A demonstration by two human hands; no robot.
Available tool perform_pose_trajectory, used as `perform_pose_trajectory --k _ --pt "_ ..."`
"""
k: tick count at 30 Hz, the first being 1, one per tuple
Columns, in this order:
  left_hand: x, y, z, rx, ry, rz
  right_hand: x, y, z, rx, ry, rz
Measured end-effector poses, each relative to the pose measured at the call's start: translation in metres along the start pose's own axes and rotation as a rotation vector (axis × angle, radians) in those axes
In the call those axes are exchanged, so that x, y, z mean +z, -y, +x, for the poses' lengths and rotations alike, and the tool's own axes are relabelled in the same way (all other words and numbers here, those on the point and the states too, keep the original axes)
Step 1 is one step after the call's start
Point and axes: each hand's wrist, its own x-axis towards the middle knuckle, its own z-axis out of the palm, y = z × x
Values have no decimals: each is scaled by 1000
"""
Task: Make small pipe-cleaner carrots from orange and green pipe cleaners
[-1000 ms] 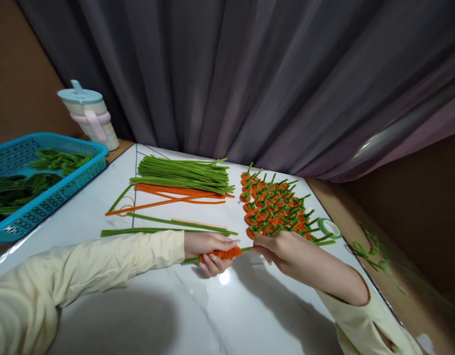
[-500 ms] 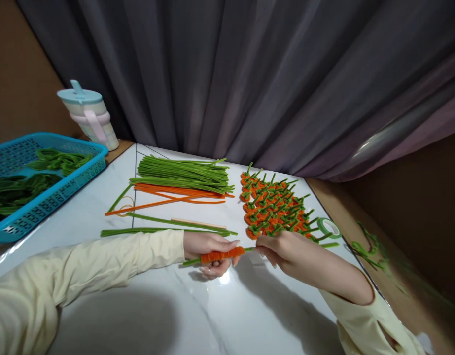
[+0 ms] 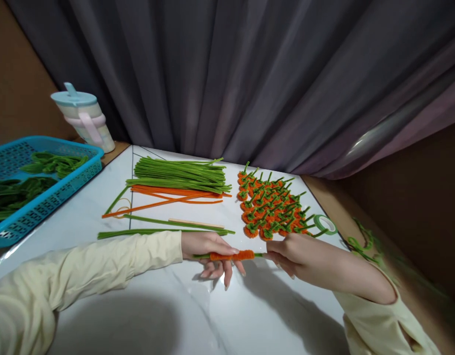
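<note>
An orange pipe cleaner coil (image 3: 245, 255), wound around a green pipe cleaner (image 3: 200, 256), lies level between my two hands. My left hand (image 3: 210, 249) pinches the coil from above with its thumb, the other fingers spread below. At the coil's right end, my right hand (image 3: 292, 254) grips the green stem; its fingertips are partly hidden. Behind my right hand stand rows of small orange pieces with green stems (image 3: 273, 204). Loose green pipe cleaners (image 3: 146, 231) lie beyond my left forearm.
A thick bundle of green pipe cleaners (image 3: 179, 173) and several orange pipe cleaners (image 3: 160, 192) lie on the white table (image 3: 197, 315). Left are a blue basket (image 3: 70, 185) of green loops and a lidded cup (image 3: 85, 121). A tape roll (image 3: 325, 224) sits right, near green scraps (image 3: 364, 241).
My right hand has shifted right with the green stem. The coil has moved slightly right and turned nearly level, and my left fingers have spread downward.
</note>
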Motion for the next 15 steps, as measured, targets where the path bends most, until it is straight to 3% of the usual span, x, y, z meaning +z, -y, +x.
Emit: perform_pose_trajectory --k 6,10,15 --pt "-3 3 3 26 60 -26 -1 3 -2 -13 5 -12" --pt "-3 7 4 68 27 -79 0 2 -2 -14 14 -36" --pt "-2 7 4 27 -21 -67 0 0 -1 -10 42 -62"
